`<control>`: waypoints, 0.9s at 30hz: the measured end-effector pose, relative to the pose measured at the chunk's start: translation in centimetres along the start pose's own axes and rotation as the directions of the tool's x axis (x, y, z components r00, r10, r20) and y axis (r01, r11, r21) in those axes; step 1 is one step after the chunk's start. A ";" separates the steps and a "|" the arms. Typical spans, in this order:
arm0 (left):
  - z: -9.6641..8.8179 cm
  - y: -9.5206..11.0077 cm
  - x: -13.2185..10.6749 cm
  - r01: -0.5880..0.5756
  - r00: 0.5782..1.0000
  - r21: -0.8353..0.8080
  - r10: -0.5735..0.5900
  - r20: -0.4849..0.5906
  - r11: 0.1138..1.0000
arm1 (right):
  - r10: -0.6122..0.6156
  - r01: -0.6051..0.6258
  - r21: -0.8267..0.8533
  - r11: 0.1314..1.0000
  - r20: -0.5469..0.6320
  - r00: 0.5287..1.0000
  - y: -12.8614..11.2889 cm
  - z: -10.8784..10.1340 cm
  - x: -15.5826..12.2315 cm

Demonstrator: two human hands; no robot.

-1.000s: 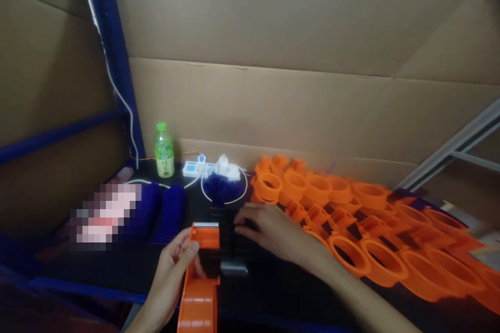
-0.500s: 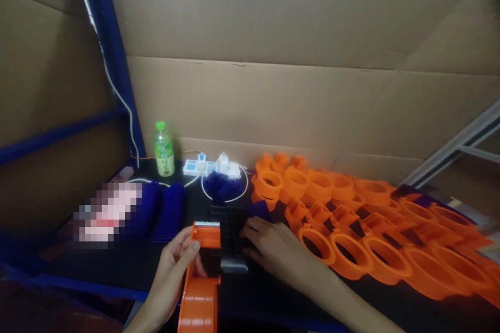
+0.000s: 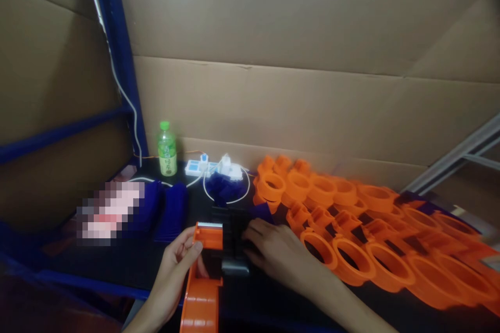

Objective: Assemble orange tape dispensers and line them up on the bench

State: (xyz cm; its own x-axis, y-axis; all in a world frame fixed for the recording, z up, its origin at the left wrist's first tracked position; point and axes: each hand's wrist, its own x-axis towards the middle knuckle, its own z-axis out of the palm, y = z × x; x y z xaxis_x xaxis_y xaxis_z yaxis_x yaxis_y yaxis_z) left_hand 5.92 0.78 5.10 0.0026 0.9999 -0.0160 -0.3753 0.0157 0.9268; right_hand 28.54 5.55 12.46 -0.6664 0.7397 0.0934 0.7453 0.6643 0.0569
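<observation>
My left hand (image 3: 182, 265) grips an orange tape dispenser (image 3: 201, 304) by its frame, thumb in front. The serrated metal cutting edge points up and away from me. Right beside it on the table is a black fixture (image 3: 230, 231) with a shiny rounded front part. My right hand (image 3: 269, 244) lies at the right side of this fixture with its fingers curled. Its fingertips are dark and partly hidden, so what they hold, if anything, does not show. Several more orange tape dispensers (image 3: 353, 257) lie in rows to the right of my right hand.
Stacks of dark blue strips (image 3: 172, 210) lie on the left of the black table. Behind them stand a green-capped bottle (image 3: 167, 151) and a white power strip (image 3: 193, 168) with cables. A dark blue heap (image 3: 224, 184) sits inside a cable loop. Cardboard (image 3: 273, 104) walls the back.
The whole view has shifted slightly, so things appear a little further right. Both hands keep nearly the same place and grip beside the black fixture.
</observation>
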 end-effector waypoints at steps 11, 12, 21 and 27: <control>0.1 -0.2 0.4 -0.057 0.993 0.026 0.054 0.105 0.998 | -0.006 0.017 0.098 0.995 -0.111 0.994 -1.7 -3.2 0.8; 0.1 -0.2 0.5 -0.062 0.992 0.030 0.058 0.115 0.998 | -0.016 0.026 0.084 0.996 -0.119 0.993 -2.0 -3.3 0.9; 0.2 -0.2 0.5 -0.041 0.988 0.070 0.031 0.149 0.997 | -0.150 0.145 -0.040 0.989 -0.154 0.977 -4.2 -3.3 2.4; 0.3 -0.4 0.7 -0.023 0.991 0.063 0.014 0.136 0.998 | -0.173 0.163 -0.073 0.984 -0.156 0.973 -4.9 -2.8 3.1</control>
State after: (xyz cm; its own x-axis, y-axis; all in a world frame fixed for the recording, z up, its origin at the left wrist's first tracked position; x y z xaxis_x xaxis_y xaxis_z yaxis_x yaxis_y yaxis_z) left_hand 6.31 1.46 4.82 0.1233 0.9912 0.0481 -0.3163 -0.0067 0.9486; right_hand 22.88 4.32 15.22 -0.7736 0.5880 0.2361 0.6263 0.7663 0.1437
